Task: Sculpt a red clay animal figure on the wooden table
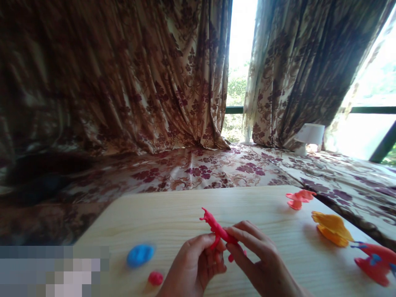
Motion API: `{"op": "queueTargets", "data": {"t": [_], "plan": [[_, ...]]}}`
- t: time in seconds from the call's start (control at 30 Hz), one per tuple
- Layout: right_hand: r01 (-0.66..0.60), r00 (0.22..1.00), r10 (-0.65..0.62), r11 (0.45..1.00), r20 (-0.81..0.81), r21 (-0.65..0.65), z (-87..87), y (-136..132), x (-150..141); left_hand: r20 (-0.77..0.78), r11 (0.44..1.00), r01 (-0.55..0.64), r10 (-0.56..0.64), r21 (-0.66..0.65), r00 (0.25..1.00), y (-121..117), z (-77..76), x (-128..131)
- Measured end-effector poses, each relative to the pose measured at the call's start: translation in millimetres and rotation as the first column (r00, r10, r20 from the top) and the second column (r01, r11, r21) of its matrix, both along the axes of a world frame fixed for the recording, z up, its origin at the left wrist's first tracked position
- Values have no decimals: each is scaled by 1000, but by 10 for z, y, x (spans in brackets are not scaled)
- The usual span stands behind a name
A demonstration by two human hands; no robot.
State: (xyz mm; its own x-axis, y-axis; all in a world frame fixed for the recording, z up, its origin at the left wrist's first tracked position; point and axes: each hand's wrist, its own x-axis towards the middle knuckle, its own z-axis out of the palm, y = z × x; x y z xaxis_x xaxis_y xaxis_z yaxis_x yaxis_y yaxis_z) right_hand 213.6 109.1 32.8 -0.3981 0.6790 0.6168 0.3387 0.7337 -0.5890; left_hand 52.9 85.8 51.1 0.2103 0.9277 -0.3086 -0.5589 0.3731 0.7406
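Observation:
A red modelling-clay figure (218,228) is held above the wooden table, slanting up to the left. Thin prongs stick out at its upper end, and a leg-like strand hangs below. My left hand (198,260) pinches this strand between thumb and fingers. The thumb and forefinger of my right hand (261,251) close on the figure's lower right end. Another small bit of red clay (231,258) shows under my right fingers; whether it joins the figure I cannot tell. On the table left of my hands lie a flattened blue clay lump (140,255) and a red clay ball (155,278).
Along the right side of the pale wooden table (173,202) stand a coral-pink clay model (298,199), a yellow one (332,229) and a red one with blue parts (375,260). Behind are floral cloth (201,171), curtains (173,82) and a small white lamp (312,134).

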Motion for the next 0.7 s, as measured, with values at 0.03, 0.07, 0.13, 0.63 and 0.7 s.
{"op": "queueTargets", "data": {"t": [0.03, 0.07, 0.13, 0.63, 0.7], "plan": [[14, 1000, -14, 1000, -12, -11, -4, 6, 1, -147, 995, -28, 43, 100, 988, -4, 0, 1], [29, 999, -30, 999, -24, -21, -9, 13, 1, -308, 975, -52, 118, 214, 944, -12, 0, 3], [59, 998, -60, 998, -35, -28, -21, 25, 1, -566, 901, -59, 321, 431, 759, -35, 0, 18], [-26, 1000, 26, 999, -6, -32, -1, -42, -33, -636, 714, -2, 624, 700, 453, -77, -53, 41], [-9, 997, 1, 994, -73, -109, -8, -22, -29, -634, 704, 10, 633, 710, 444, -68, -57, 36]]}}
